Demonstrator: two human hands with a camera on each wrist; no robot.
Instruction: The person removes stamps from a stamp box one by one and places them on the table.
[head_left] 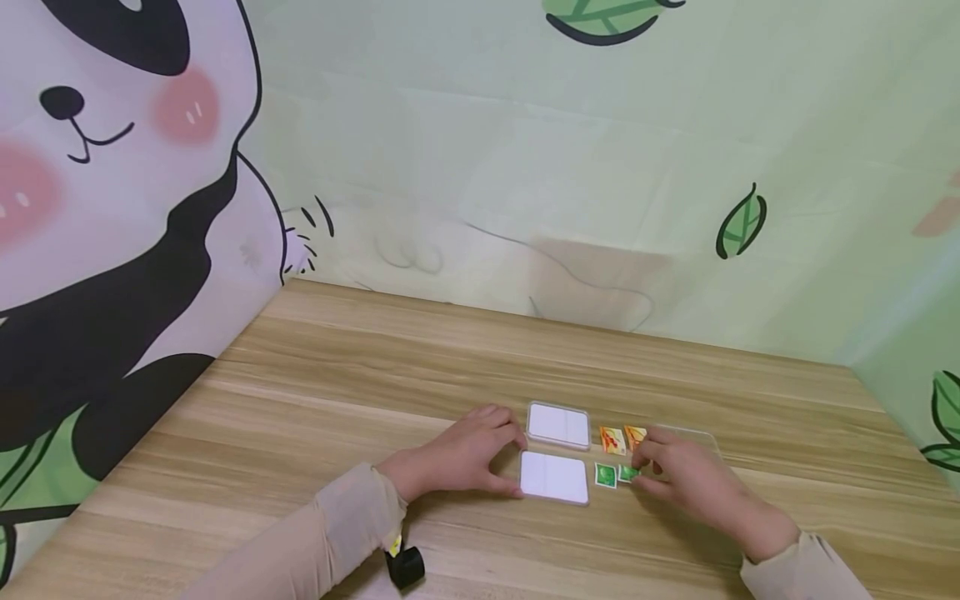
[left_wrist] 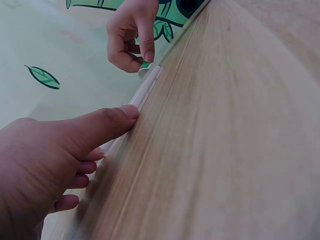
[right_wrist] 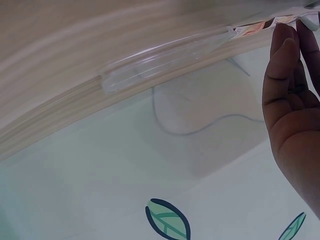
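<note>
Two flat, clear-edged cases with white faces lie one behind the other, the far case [head_left: 558, 425] and the near case [head_left: 554, 477]. My left hand [head_left: 468, 450] holds the near case by its left end, thumb at the front corner and fingers at the back one. In the left wrist view the thumb [left_wrist: 112, 120] lies along the case's edge. My right hand [head_left: 693, 475] pinches a small green picture card [head_left: 628, 473] between thumb and fingertips. Another green card [head_left: 605, 475] lies between it and the near case. Behind are two orange picture cards, one [head_left: 612, 440] fully visible, the other [head_left: 635, 437] partly covered.
A clear plastic tray or lid [head_left: 701, 435] lies behind the right hand, partly hidden by it. A black cylindrical object [head_left: 406, 568] is by the left sleeve. The wooden table [head_left: 360, 358] meets printed wall cloths at its back and left.
</note>
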